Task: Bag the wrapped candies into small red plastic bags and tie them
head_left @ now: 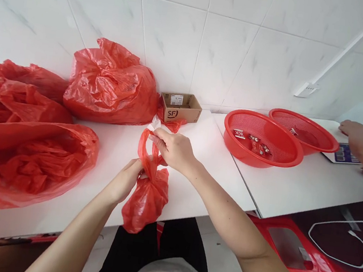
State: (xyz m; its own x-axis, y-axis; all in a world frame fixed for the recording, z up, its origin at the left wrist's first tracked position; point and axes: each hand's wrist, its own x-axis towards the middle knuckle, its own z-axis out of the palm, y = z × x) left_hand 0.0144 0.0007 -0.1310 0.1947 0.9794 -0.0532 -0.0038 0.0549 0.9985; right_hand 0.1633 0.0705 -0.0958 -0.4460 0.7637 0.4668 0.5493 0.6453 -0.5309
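Observation:
A small filled red plastic bag (pixel 146 199) hangs at the front edge of the white table (pixel 197 170). My left hand (pixel 126 178) is closed on the bag's neck, just above its bulge. My right hand (pixel 173 149) pinches the bag's handle loops, pulled upward above the neck. Both hands hold the same bag, close together.
Large stuffed red bags (pixel 112 82) and an open red bag (pixel 24 162) fill the table's left side. A small cardboard box (pixel 180 107) stands by the tiled wall. Two red mesh baskets (pixel 263 139) hold small packets at right. Another person's hand (pixel 355 132) is over a scale (pixel 344 154).

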